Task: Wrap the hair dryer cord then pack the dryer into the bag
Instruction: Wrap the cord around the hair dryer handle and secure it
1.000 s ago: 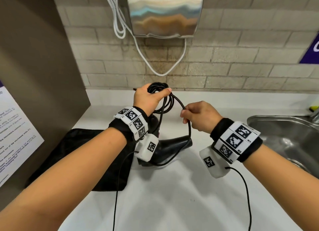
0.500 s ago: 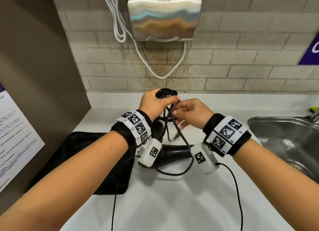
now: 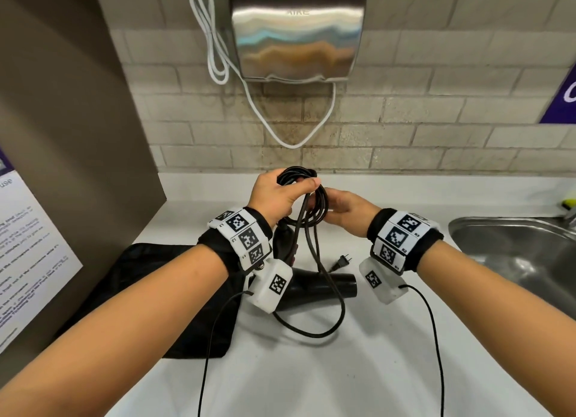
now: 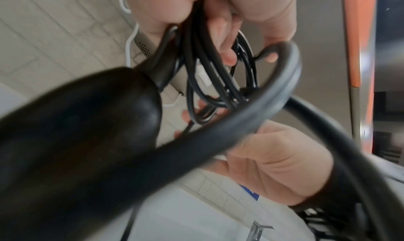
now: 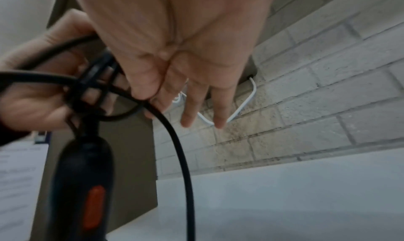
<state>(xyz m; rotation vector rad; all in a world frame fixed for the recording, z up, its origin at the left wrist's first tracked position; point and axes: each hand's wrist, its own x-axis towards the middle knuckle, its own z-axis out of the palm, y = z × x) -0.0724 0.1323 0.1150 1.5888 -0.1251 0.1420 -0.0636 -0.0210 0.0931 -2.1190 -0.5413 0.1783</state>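
the bag (image 3: 149, 295) lies flat on the counter (image 3: 311, 370) at eight o'clock from us. the hair dryer (image 3: 314, 287) hangs under our left hand (image 3: 274, 195), barrel running three to nine o'clock, nozzle toward three. the left hand grips the coiled cord (image 3: 318, 204); our right hand (image 3: 346, 210), just beside it, pinches a strand. the plug (image 3: 341, 262) dangles loose at six o'clock.

The right hand (image 5: 174, 45) pinches a thin black rubber cord (image 5: 174, 137) between thumb and forefinger, its other fingers (image 5: 220, 109) extended. To the left, the left hand (image 5: 37, 96) holds the cord's coiled loops above a black plastic hair-dryer handle (image 5: 80, 184) with an orange switch.
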